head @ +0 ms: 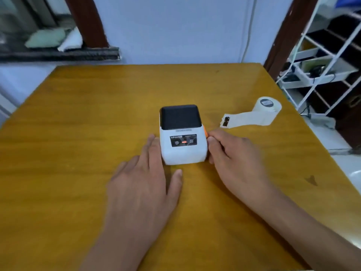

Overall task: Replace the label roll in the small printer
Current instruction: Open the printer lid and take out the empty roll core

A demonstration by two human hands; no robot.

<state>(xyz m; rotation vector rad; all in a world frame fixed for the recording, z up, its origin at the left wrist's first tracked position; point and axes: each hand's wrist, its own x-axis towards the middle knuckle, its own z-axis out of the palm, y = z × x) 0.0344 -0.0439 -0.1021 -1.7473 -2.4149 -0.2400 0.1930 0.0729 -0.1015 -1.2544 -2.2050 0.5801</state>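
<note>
A small white printer [182, 141] with a closed black lid and an orange side latch [205, 132] stands in the middle of the wooden table [78, 118]. My left hand [144, 177] lies flat against the printer's left side, fingers spread. Curled fingers of my right hand [232, 155] touch the printer's right side just below the latch. A white label roll [268, 106] lies to the right of the printer, with a loose strip [242, 119] unrolled toward it.
A white wire rack [322, 67] with trays and cables stands off the table's right edge. A blue wall runs behind the table, with a dark ledge [58, 53] holding cloths at the back left.
</note>
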